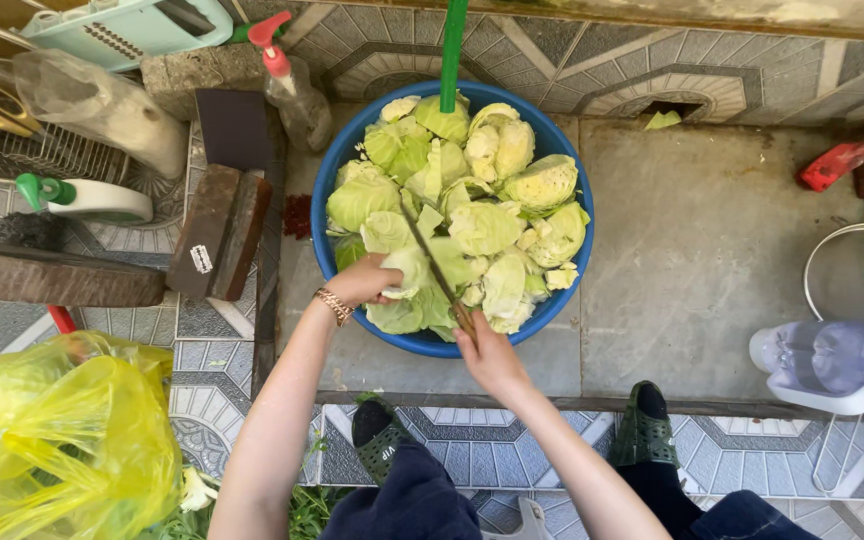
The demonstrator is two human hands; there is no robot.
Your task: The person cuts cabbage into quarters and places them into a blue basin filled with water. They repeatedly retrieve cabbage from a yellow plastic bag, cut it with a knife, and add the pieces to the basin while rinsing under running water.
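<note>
I see right hand point(490, 355) with grip clamped on knife point(436, 268) handle, blade angled up-left over cabbage. Left hand point(364, 282), grip closed on cabbage piece point(407, 268) at near edge of blue basin point(324, 190). Basin sits on concrete floor, full of cut cabbage. Green hose point(451, 50) drops in at far rim.

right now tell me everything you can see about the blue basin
The round blue plastic basin sits on the grey concrete floor, heaped with pale green cut cabbage pieces. A green pole crosses its far rim. The left hand grips a cabbage piece inside it; the right hand, at its near rim, holds a long knife angled over the cabbage.
</note>
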